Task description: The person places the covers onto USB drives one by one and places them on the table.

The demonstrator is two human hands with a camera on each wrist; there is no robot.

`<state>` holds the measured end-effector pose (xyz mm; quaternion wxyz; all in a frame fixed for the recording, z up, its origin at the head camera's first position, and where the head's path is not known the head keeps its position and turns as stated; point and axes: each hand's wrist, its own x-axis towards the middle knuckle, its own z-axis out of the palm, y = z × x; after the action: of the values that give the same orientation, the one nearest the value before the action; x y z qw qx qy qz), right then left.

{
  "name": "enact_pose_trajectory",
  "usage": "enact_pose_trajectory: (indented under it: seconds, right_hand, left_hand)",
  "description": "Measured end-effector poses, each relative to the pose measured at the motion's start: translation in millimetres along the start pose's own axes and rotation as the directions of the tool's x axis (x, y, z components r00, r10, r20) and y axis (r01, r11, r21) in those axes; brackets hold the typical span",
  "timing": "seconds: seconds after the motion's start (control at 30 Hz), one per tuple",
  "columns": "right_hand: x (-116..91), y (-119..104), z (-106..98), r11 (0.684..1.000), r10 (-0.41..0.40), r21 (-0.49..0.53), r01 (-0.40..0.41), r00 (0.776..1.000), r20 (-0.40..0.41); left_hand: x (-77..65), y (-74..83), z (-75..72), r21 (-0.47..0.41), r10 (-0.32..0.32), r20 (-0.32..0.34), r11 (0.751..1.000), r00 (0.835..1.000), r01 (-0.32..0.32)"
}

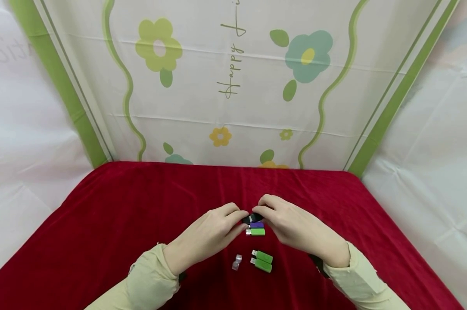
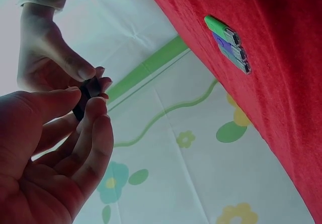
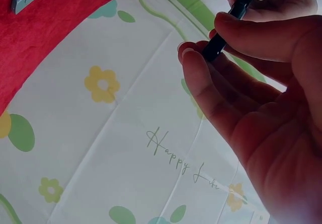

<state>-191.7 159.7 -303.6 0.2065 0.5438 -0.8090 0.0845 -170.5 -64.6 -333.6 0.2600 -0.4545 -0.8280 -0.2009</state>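
Observation:
Both hands hold a black USB flash drive [image 1: 252,218] up above the red cloth, one at each end. My left hand [image 1: 212,228] pinches its left end between thumb and fingers; my right hand [image 1: 297,224] pinches the right end. A pale strip shows midway along it in the head view. Fingers cover much of the black drive [image 2: 89,90] in the left wrist view, while its narrow side shows in the right wrist view. Just below the hands lie a purple flash drive [image 1: 256,225] and a light green flash drive [image 1: 256,232], side by side with a grey one [image 2: 234,58].
Nearer my body, two green flash drives [image 1: 261,261] lie side by side with bare metal plugs. Left of them are small clear caps [image 1: 237,262]. Red cloth [image 1: 148,206] covers the table. White printed sheets [image 1: 202,77] stand behind and at both sides.

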Motion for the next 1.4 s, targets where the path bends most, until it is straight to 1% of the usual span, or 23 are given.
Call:
enact_pose_trajectory:
  seconds: [0.23, 0.53, 0.67, 0.83, 1.1, 1.4]
  right_hand:
    - [0.3, 0.2, -0.7, 1.000, 0.002, 0.004, -0.002, 1.000, 0.008]
    - [0.8, -1.4, 2.9, 1.000, -0.010, 0.008, 0.011, 1.000, -0.013]
    - [1.2, -2.7, 2.9, 1.000, -0.005, 0.014, 0.005, 1.000, -0.005]
    - [1.9, -3.3, 2.1, 1.000, -0.003, 0.007, 0.003, 1.000, 0.007]
    - [2.0, -3.6, 4.6, 1.000, -0.022, 0.002, 0.022, 1.000, -0.015]
    - [2.9, -5.4, 4.2, 1.000, -0.010, -0.017, 0.010, 1.000, 0.011]
  left_hand:
    - [-0.4, -0.4, 0.7, -0.010, -0.007, -0.009, 1.000, 1.000, 0.007]
    - [0.3, 0.6, 0.8, -0.013, -0.010, -0.027, 1.000, 1.000, 0.009]
    - [0.3, 1.4, 0.4, -0.010, -0.008, -0.030, 1.000, 1.000, 0.008]
    - [0.0, 1.3, 0.2, -0.001, -0.007, -0.024, 1.000, 1.000, 0.007]
    - [-0.1, 0.9, -0.2, -0.007, -0.011, -0.012, 1.000, 1.000, 0.011]
    - [-1.6, -0.9, 1.2, -0.001, -0.019, -0.013, 1.000, 1.000, 0.019]
